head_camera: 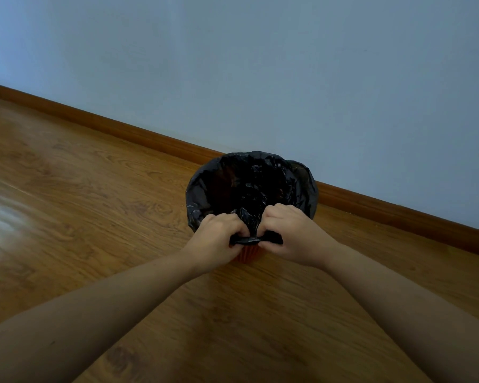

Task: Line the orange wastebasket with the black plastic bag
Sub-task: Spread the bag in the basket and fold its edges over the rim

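Note:
The black plastic bag (249, 183) lies inside the orange wastebasket (248, 254) and is folded over its rim all around. Only a ribbed orange strip of the basket shows, below my hands at the near side. My left hand (217, 236) and my right hand (291, 233) are side by side at the near rim. Both pinch a gathered, twisted bunch of the bag's edge between them. The basket stands upright on the floor.
The wooden floor (94, 217) spreads to the left and toward me. A wooden skirting board (398, 214) runs diagonally right behind the basket, under a pale wall (260, 64).

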A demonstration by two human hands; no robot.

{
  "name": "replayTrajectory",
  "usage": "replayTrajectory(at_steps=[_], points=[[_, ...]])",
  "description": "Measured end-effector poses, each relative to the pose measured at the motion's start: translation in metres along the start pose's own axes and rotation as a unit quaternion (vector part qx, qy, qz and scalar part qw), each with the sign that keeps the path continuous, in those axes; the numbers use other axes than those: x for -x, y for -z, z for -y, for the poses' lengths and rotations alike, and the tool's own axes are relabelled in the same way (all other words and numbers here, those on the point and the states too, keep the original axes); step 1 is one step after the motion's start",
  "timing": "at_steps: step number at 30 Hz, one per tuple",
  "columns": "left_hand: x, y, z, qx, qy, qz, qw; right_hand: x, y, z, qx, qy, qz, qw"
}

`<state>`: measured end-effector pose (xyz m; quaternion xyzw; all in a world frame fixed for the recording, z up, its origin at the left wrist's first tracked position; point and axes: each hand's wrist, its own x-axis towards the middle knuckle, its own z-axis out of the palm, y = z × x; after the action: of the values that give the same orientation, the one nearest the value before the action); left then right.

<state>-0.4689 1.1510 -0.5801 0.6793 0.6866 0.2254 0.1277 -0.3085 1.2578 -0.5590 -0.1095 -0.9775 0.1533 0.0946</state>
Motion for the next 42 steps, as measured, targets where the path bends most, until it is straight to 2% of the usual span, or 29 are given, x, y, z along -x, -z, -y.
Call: replayTrajectory(at_steps=[4, 8, 12, 16, 23, 32, 37, 42], points=[[0.001, 0.003, 0.003, -0.023, 0.001, 0.005, 1.000, 0.003, -0.002, -0.007, 0.017, -0.008, 0.011, 1.000], [0.003, 0.008, 0.012, -0.051, 0.016, 0.012, 0.998, 0.005, -0.004, -0.010, 0.006, -0.027, -0.011, 1.000], [0.002, 0.007, 0.010, -0.070, -0.006, 0.011, 0.997, 0.003, -0.011, -0.005, 0.001, -0.044, -0.022, 0.999], [-0.001, 0.000, 0.001, -0.048, -0.017, 0.019, 0.999, -0.001, -0.015, 0.003, -0.063, -0.070, -0.026, 0.995], [-0.002, 0.007, 0.006, -0.046, -0.016, 0.040, 0.998, 0.006, 0.008, -0.005, -0.096, -0.051, -0.044, 0.993], [-0.002, 0.019, 0.021, -0.053, 0.006, 0.036, 0.998, 0.007, -0.005, -0.004, -0.025, -0.026, 0.025, 0.999], [0.001, 0.014, 0.016, -0.063, -0.020, 0.042, 0.997, 0.006, -0.008, -0.005, -0.048, -0.047, 0.017, 0.998], [0.000, 0.007, -0.001, 0.008, -0.040, 0.005, 0.999, 0.008, -0.005, -0.011, -0.075, -0.067, 0.038, 0.994]])
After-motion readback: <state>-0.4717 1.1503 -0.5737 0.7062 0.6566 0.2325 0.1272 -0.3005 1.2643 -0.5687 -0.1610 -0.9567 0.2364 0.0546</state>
